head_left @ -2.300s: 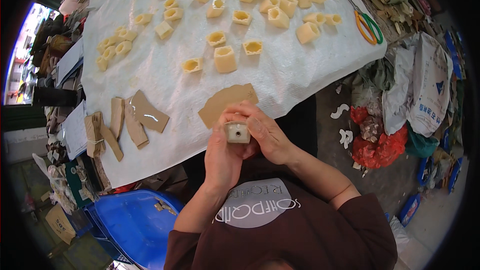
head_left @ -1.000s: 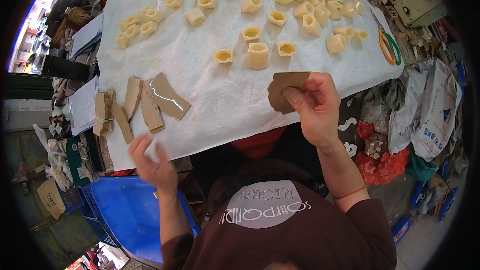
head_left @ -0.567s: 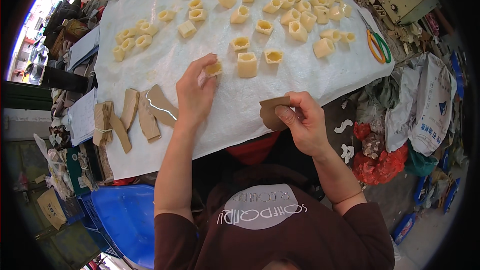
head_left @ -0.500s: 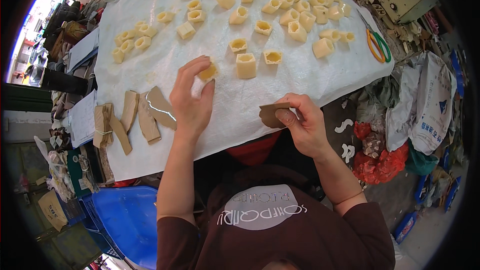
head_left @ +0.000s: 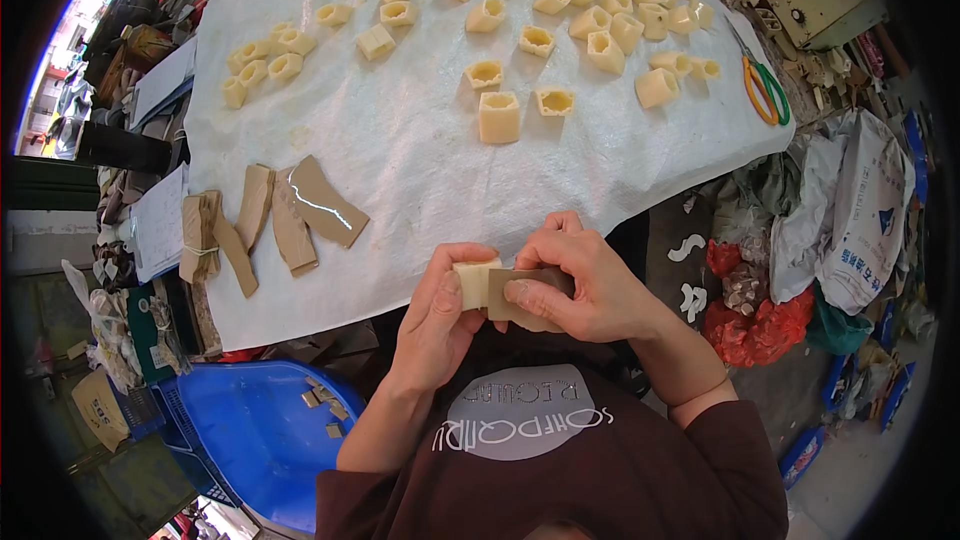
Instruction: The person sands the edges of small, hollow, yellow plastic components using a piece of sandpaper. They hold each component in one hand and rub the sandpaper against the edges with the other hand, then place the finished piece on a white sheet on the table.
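Close to my body, just off the near edge of the table, my two hands meet. My left hand (head_left: 437, 320) is closed round a pale yellow hollow block (head_left: 472, 286), thumb in front and fingers behind. In my right hand (head_left: 585, 285) is a folded piece of stiff brown sheet (head_left: 517, 302) that looks like sandpaper, pinched under the thumb. The brown sheet lies against the right side of the block and covers part of it. On the white cloth (head_left: 400, 190) stand more hollow blocks, the nearest being an upright one (head_left: 499, 118) with two others beside it.
Several brown sheet pieces (head_left: 325, 202) lie at the table's left. Many pale blocks (head_left: 486, 15) are spread over the far side. Orange-and-green-handled scissors (head_left: 765, 90) lie at the right edge. A blue basin (head_left: 235, 430) holding small pieces stands lower left; red bags (head_left: 760, 330) lie right.
My left hand has taken the block off the cloth and brought it towards my body. My right hand has moved left and nearer, bringing the brown sheet against the block.
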`<state>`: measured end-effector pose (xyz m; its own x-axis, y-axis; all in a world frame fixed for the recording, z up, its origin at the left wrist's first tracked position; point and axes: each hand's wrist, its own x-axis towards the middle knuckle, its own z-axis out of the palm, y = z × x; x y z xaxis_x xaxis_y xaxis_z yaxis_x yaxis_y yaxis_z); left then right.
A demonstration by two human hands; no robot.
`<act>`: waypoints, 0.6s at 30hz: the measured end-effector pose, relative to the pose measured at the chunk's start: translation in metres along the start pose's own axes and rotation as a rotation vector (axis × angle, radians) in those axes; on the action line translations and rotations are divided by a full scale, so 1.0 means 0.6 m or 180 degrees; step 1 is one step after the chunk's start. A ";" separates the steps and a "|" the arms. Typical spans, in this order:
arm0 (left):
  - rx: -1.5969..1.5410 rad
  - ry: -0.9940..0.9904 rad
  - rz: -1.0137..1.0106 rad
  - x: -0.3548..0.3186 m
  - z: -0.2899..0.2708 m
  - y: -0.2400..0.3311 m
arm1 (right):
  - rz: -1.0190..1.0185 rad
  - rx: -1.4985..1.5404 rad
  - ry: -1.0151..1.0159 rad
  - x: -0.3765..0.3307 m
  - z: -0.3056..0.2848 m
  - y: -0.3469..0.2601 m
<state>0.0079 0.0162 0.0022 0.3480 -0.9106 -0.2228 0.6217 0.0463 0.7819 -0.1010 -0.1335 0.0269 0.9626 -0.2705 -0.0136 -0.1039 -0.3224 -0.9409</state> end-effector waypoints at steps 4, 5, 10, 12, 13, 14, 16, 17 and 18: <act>0.0097 -0.0104 0.0009 -0.008 0.000 -0.004 | 0.0049 0.0126 -0.0035 0.000 0.003 0.000; 0.0120 -0.0075 0.0002 -0.009 0.001 -0.005 | 0.0049 0.0141 -0.0047 0.000 0.002 0.001; 0.0145 -0.0013 0.0012 -0.010 0.010 -0.006 | 0.0032 0.0237 -0.0023 -0.002 0.004 0.000; 0.0166 -0.0031 0.0025 -0.010 0.013 -0.005 | -0.0028 0.0190 0.0130 -0.003 0.007 0.003; 0.0158 -0.0053 0.0036 -0.010 0.014 -0.004 | -0.0058 0.0169 0.0207 -0.003 0.008 0.004; 0.0149 -0.0074 0.0048 -0.011 0.016 -0.003 | -0.0063 0.0194 0.0210 -0.003 0.009 0.004; 0.0126 -0.0085 0.0069 -0.011 0.018 -0.003 | -0.0070 0.0237 0.0215 -0.004 0.008 0.004; 0.0112 -0.0073 0.0079 -0.011 0.019 -0.003 | -0.0088 0.0223 0.0214 -0.004 0.007 0.004; 0.0097 -0.0062 0.0089 -0.011 0.020 -0.003 | -0.0107 0.0209 0.0212 -0.005 0.007 0.004</act>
<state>-0.0042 0.0172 0.0092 0.3510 -0.9170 -0.1894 0.5901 0.0596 0.8051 -0.1029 -0.1298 0.0235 0.9463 -0.3209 0.0389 -0.0530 -0.2727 -0.9606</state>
